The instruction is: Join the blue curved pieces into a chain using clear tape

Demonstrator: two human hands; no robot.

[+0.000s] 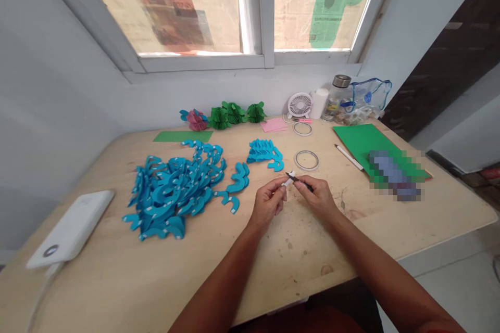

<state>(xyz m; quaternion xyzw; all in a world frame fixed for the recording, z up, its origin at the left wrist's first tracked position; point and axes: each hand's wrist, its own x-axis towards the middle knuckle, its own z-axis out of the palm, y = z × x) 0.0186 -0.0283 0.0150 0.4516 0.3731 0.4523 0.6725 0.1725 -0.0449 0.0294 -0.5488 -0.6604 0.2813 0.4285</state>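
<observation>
head view, white strip [288, 182], slim black tool [308, 186]

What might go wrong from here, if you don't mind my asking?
The dark tool in the right hand has its tip right by the left hand's fingertips, so a slip could nick them or make them drop the small white piece. Also, the loose blue pieces lie close beside the left hand, so a sideways sweep might scatter them.
</observation>
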